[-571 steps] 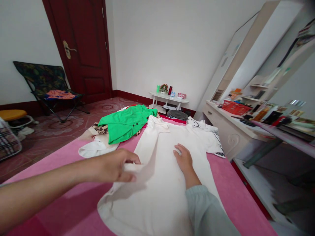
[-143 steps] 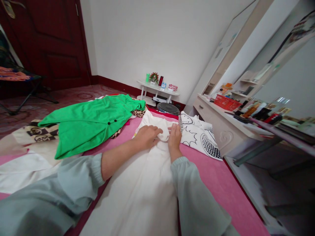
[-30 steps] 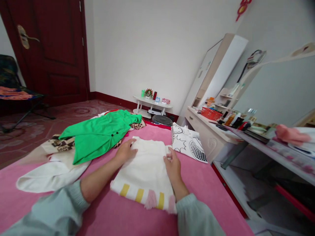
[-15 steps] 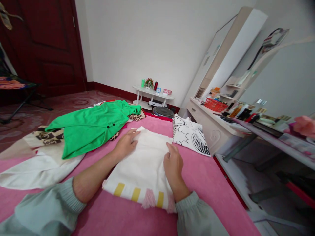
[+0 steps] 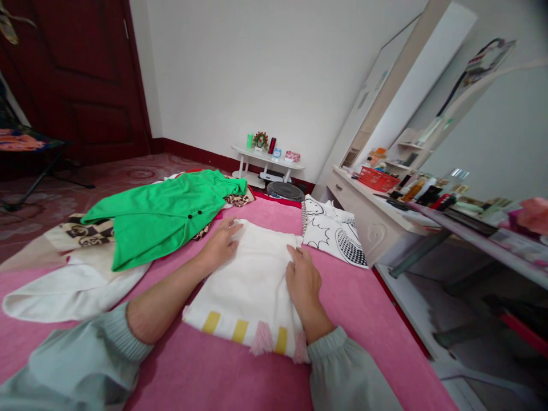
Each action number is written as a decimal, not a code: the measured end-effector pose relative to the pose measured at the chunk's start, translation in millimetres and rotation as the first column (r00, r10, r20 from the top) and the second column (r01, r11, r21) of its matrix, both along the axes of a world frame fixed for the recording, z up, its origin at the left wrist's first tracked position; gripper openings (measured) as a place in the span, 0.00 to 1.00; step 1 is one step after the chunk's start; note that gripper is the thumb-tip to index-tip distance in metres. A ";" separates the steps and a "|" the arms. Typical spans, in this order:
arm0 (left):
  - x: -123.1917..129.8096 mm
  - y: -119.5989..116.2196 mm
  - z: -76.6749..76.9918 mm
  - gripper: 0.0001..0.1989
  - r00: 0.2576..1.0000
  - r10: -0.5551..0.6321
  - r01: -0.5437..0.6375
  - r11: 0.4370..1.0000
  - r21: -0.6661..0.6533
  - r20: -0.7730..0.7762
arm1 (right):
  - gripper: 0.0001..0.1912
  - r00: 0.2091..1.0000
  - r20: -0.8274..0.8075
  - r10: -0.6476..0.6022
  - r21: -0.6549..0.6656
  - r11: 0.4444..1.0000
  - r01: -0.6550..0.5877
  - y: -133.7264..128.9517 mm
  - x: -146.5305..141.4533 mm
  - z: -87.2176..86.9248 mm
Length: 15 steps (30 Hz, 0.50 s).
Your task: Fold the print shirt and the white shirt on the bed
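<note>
A folded white garment (image 5: pixel 257 279) lies flat in front of me, with yellow blocks and pink tassels along its near edge. My left hand (image 5: pixel 219 246) rests at its far left corner, fingers stretched out and thumb apart on the cloth. On the right edge, my right hand (image 5: pixel 303 279) touches the fabric with its index finger extended; the other fingers are partly curled and partly hidden. Beyond it to the right is a folded white garment with a black print (image 5: pixel 331 231). A green garment with dark buttons (image 5: pixel 171 214) is spread on other clothes to the left.
A pink bed cover (image 5: pixel 355 319) lies beneath the clothes. White and brown-checked clothing (image 5: pixel 81 294) trails off at left. The dressing table (image 5: pixel 363 208) at right carries a red basket (image 5: pixel 377 178) and several bottles. A low white stand (image 5: pixel 268 158) is against the wall.
The view has shifted slightly. Both hands stay at the white garment's edges; the left fingers look a little more spread. The garment's fold looks the same.
</note>
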<state>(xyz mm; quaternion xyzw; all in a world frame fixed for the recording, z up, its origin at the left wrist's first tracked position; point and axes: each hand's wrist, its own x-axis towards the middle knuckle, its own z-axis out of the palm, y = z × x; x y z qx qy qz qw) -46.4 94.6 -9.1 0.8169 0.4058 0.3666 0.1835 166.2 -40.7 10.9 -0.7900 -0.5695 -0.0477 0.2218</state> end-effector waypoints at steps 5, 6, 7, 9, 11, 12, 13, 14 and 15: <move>-4.1 -11.6 17.1 0.21 0.988 -0.151 0.150 0.988 0.029 0.024 | 0.23 1.000 -0.004 0.003 -0.058 0.998 -0.004 0.0 1.8 0.8; -4.3 -15.7 22.1 0.20 0.984 -0.174 0.173 0.985 0.024 0.032 | 0.23 1.000 -0.019 0.013 -0.060 0.998 -0.014 0.2 2.4 0.4; -4.7 -20.2 27.0 0.20 0.983 -0.180 0.180 0.984 0.012 0.038 | 0.22 0.999 -0.037 0.023 -0.060 0.998 -0.025 0.4 3.1 -0.2; -8.0 -29.4 35.0 0.21 0.989 -0.139 0.141 0.989 -0.045 0.041 | 0.22 0.996 -0.071 0.050 -0.062 0.997 -0.054 0.6 5.4 -1.8; -16.8 -38.8 39.8 0.22 0.999 -0.040 0.043 0.990 -0.133 0.023 | 0.22 0.989 -0.108 0.102 -0.061 0.992 -0.109 -0.7 9.9 -3.0; -23.6 -43.9 41.0 0.23 1.000 0.016 -0.015 0.985 -0.171 0.008 | 0.23 0.979 -0.136 0.153 -0.053 0.985 -0.162 -2.7 13.2 -3.1; -32.0 -49.4 41.4 0.22 0.998 0.063 -0.063 0.978 -0.198 -0.008 | 0.24 0.961 -0.173 0.214 -0.035 0.974 -0.223 -6.1 17.1 -2.7; -41.5 -55.5 41.3 0.22 0.996 0.090 -0.093 0.971 -0.220 -0.022 | 0.26 0.938 -0.219 0.268 -0.006 0.961 -0.276 -11.3 21.3 -1.7; -51.5 -62.4 40.6 0.22 0.995 0.097 -0.102 0.965 -0.241 -0.032 | 0.27 0.913 -0.268 0.307 0.033 0.950 -0.310 -18.6 25.4 -0.1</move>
